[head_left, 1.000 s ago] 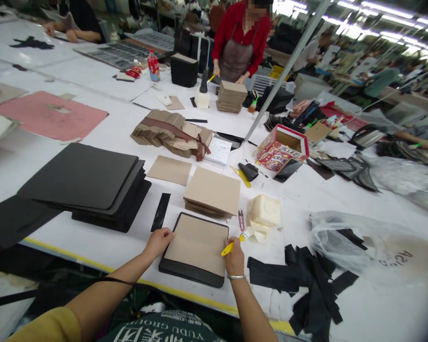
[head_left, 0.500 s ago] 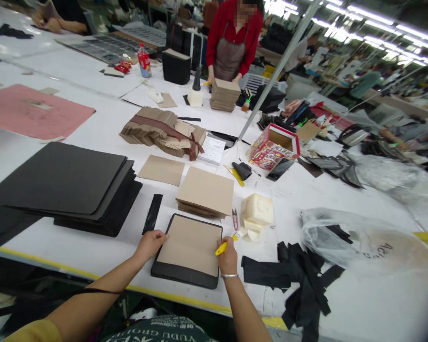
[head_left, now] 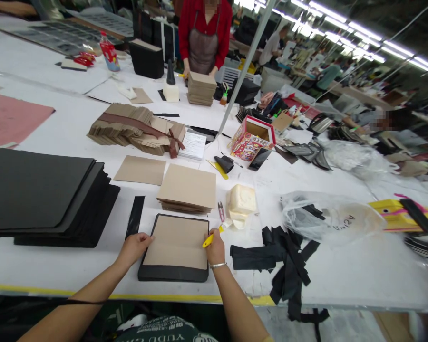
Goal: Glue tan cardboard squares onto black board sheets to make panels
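A beige cardboard sheet [head_left: 178, 242] lies on a black panel [head_left: 173, 274] with rounded corners, whose black border shows widest along the near side. My left hand [head_left: 134, 249] is closed at the left edge, its thumb and fingertips pinching at the cardboard's side. In my right hand [head_left: 216, 248] is a yellow-handled brush [head_left: 209, 240], its pale bristle end pointing away to the right. That hand also rests against the right edge of the panel. Just beyond stands a stack of cardboard sheets [head_left: 188, 185], with a single sheet [head_left: 141, 170] to its left.
Left is a tall stack of black panels [head_left: 39, 190] and a black strip [head_left: 135, 216]. Right are thread snips [head_left: 221, 212], a cream-coloured tub [head_left: 241, 199], black strips [head_left: 281, 261] and a plastic bag [head_left: 328, 213]. A co-worker [head_left: 204, 42] stands across the table.
The view has swung to the right, so everything sits further left in the picture. Both hands keep their places at the panel's sides, and the brush stays in my right hand.
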`<state>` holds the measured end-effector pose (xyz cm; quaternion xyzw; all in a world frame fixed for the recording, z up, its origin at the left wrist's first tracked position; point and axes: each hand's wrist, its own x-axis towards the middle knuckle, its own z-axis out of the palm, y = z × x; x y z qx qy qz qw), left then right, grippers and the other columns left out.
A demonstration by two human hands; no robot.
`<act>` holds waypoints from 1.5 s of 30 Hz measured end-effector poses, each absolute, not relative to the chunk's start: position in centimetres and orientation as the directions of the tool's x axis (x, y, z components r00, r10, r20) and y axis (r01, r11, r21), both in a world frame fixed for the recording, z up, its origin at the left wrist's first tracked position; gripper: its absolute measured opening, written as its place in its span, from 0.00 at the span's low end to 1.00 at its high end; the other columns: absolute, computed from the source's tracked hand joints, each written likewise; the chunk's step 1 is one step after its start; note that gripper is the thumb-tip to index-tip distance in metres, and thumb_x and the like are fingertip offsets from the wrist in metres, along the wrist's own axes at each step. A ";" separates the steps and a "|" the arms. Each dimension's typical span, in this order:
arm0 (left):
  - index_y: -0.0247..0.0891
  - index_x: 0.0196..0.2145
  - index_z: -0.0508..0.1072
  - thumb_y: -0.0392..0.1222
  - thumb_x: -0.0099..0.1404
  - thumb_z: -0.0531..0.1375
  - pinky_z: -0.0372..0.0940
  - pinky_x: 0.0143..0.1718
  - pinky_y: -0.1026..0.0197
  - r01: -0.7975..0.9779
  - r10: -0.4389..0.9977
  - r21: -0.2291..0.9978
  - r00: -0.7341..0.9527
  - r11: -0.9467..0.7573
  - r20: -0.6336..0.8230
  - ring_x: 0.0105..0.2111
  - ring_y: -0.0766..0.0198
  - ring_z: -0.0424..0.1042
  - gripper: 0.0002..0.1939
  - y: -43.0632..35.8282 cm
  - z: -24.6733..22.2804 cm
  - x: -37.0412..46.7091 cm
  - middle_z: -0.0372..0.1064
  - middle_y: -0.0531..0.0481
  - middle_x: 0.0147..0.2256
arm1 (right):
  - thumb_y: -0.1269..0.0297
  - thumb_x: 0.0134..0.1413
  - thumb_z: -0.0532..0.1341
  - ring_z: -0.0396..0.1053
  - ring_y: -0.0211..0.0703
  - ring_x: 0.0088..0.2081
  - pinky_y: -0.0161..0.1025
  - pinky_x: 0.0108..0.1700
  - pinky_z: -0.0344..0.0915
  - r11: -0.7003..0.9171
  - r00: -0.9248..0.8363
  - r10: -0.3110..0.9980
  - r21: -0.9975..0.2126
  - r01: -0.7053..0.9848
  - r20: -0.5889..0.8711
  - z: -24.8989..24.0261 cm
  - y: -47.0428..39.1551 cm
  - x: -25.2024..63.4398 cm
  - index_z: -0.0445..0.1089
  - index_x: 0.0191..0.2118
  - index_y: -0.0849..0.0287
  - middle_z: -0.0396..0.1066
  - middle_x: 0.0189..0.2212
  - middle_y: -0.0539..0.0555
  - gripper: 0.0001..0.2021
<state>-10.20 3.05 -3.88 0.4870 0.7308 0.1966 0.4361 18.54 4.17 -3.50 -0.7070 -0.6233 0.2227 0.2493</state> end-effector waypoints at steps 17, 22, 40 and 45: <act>0.35 0.21 0.72 0.49 0.51 0.57 0.55 0.25 0.66 0.700 0.885 0.590 -0.131 0.402 -0.447 0.23 0.65 0.66 0.14 4.5 -2.4 -10.6 0.68 0.50 0.20 | 0.57 0.52 0.48 0.62 0.39 0.23 0.33 0.27 0.54 -0.060 0.060 0.998 -0.557 0.828 -0.019 -4.1 4.8 18.4 0.59 0.35 0.59 0.63 0.23 0.50 0.11; 0.35 0.20 0.72 0.47 0.51 0.57 0.54 0.23 0.66 0.741 0.855 0.553 -0.056 0.382 -0.516 0.21 0.66 0.65 0.13 5.4 -2.0 -11.1 0.69 0.51 0.19 | 0.57 0.52 0.48 0.60 0.38 0.22 0.33 0.26 0.53 -0.068 0.054 0.998 -0.527 0.847 -0.043 -3.9 4.8 18.3 0.60 0.36 0.59 0.63 0.22 0.49 0.12; 0.32 0.31 0.72 0.50 0.55 0.55 0.60 0.36 0.56 0.947 0.879 0.289 0.015 0.140 -0.476 0.37 0.51 0.68 0.17 5.7 0.4 -10.8 0.70 0.39 0.33 | 0.59 0.50 0.55 0.63 0.40 0.27 0.34 0.28 0.56 -0.102 0.077 0.992 -0.271 0.957 -0.102 -2.1 4.9 18.5 0.60 0.40 0.60 0.64 0.29 0.54 0.13; 0.34 0.54 0.59 0.46 0.61 0.51 0.50 0.53 0.50 0.928 0.942 0.179 0.335 -0.327 -0.015 0.56 0.51 0.52 0.26 4.4 -0.2 -7.9 0.54 0.38 0.56 | 0.62 0.53 0.53 0.64 0.45 0.36 0.40 0.38 0.62 0.009 0.044 0.991 -0.388 0.922 0.127 -1.9 4.3 18.1 0.59 0.46 0.63 0.65 0.35 0.58 0.15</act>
